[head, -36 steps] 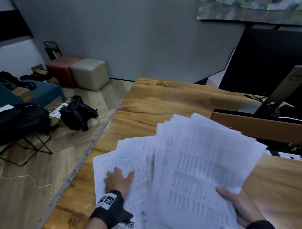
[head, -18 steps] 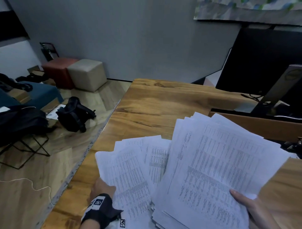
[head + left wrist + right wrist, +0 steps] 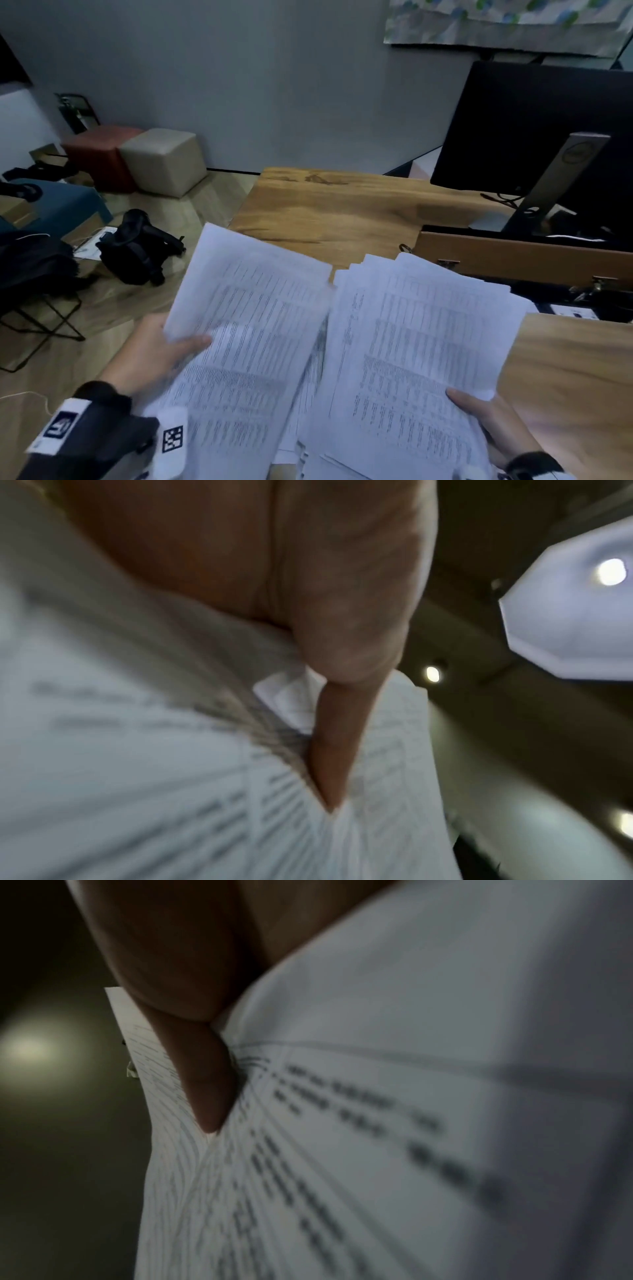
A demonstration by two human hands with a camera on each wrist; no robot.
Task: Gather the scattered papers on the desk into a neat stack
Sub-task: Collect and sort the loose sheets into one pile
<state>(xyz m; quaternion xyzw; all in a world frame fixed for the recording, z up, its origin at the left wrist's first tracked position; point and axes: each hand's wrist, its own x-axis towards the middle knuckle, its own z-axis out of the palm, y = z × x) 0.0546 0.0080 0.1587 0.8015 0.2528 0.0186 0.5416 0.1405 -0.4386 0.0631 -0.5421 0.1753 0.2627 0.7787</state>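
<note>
A person is standing at a wooden table (image 3: 342, 205) and gathering printed papers, seen from a camera on their head. Both hands are holding paper, lifted above the near end of the table.

The left hand (image 3: 154, 353) is gripping a loose sheaf of printed sheets (image 3: 253, 325) by its left edge, thumb lying across the top page and fingers hidden beneath. The sheaf is tilting up and leaning toward the right.

The right hand (image 3: 493, 425) is pinching a thicker bundle of printed pages (image 3: 421, 342) at its lower right corner, thumb on top. The far edges of this bundle are fanning out unevenly, so the pages are not squared.

The two bundles are lying side by side, their inner edges meeting or slightly overlapping near the middle. More white sheets (image 3: 308, 394) are showing under the seam, probably lying on the table, though blur is making that hard to confirm.

The wrist cameras are showing only close, blurred views: a thumb pressing into fanned page edges on each side.

Judging progress, the collecting seems nearly complete, since the far half of the table is showing bare wood. What is remaining is merging the two bundles, picking up any sheets beneath, and tapping the edges even before setting down a neat stack.

A dark monitor (image 3: 534, 137) is standing at the far right of the table.
</note>
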